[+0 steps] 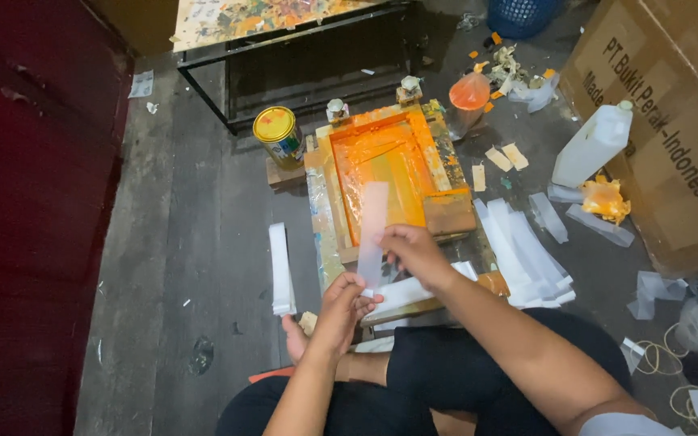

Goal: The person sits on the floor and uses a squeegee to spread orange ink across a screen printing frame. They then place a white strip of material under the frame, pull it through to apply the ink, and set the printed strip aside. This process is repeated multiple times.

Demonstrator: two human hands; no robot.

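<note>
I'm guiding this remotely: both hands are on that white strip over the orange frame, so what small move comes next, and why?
Probably lower the white strip flat beside the frame. The right hand pinches its side, the left hand its lower end, and it hangs over the orange-inked screen frame, while the stack of strips lies on the floor to the left.

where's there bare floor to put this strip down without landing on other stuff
The widest bare floor lies left of the white strip stack, toward the dark red wall. A narrower bare patch runs between that stack and the orange printing frame. Right of the frame is crowded: loose strips, a white bottle, scraps, the cardboard box.
</note>
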